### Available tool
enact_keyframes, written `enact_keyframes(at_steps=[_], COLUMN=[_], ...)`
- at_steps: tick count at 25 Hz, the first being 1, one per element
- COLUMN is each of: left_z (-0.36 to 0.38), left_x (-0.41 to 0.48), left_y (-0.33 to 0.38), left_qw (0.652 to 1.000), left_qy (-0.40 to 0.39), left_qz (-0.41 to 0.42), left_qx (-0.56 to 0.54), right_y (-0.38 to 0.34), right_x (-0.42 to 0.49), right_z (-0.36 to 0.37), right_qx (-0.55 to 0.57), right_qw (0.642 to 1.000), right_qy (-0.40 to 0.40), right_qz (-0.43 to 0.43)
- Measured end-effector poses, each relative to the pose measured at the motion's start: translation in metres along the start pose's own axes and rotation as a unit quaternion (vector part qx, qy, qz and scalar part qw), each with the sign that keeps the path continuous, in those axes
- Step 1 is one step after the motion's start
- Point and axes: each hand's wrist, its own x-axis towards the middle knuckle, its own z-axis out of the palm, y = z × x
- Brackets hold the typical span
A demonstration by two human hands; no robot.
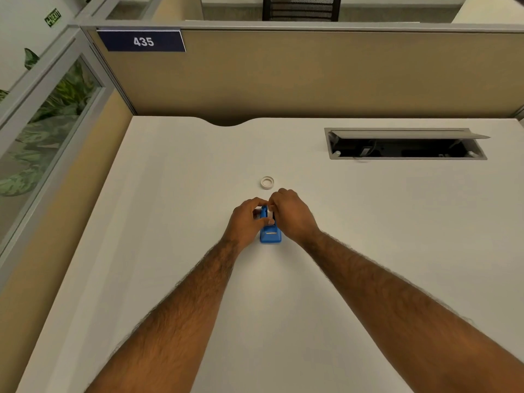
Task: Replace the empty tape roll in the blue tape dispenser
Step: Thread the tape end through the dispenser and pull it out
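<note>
A small blue tape dispenser stands on the white desk, its cutter end toward me. My left hand grips its left side, thumb across the top. My right hand pinches a white roll sitting in the dispenser's upper slot; most of that roll is hidden by my fingers. A second small white ring, a tape roll or core, lies flat on the desk just beyond my hands.
An open cable hatch with a raised lid is set into the desk at the back right. Tan partition walls close the back and left; a blue "435" plate hangs at top left.
</note>
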Motion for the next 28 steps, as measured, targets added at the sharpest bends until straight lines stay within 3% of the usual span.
enact_keyframes(at_steps=[9,15,21,28], left_z=[-0.003,-0.002,-0.002,-0.003], left_x=[-0.001,-0.003,-0.003,-0.002], left_y=[0.005,0.006,0.007,0.007], left_qw=[1.000,1.000,1.000,1.000], left_qy=[-0.002,-0.002,-0.004,-0.007], left_qz=[0.005,0.008,0.000,0.001], left_qx=[-0.001,0.007,0.019,0.021], right_y=[0.003,0.000,0.000,0.002], right_x=[0.005,0.004,0.004,0.012], right_z=[-0.009,-0.002,0.002,-0.003], right_qx=[0.094,-0.003,-0.029,0.071], right_qw=[0.994,1.000,0.999,0.996], right_qy=[-0.038,-0.018,-0.014,-0.037], right_qz=[0.036,-0.004,-0.021,0.042])
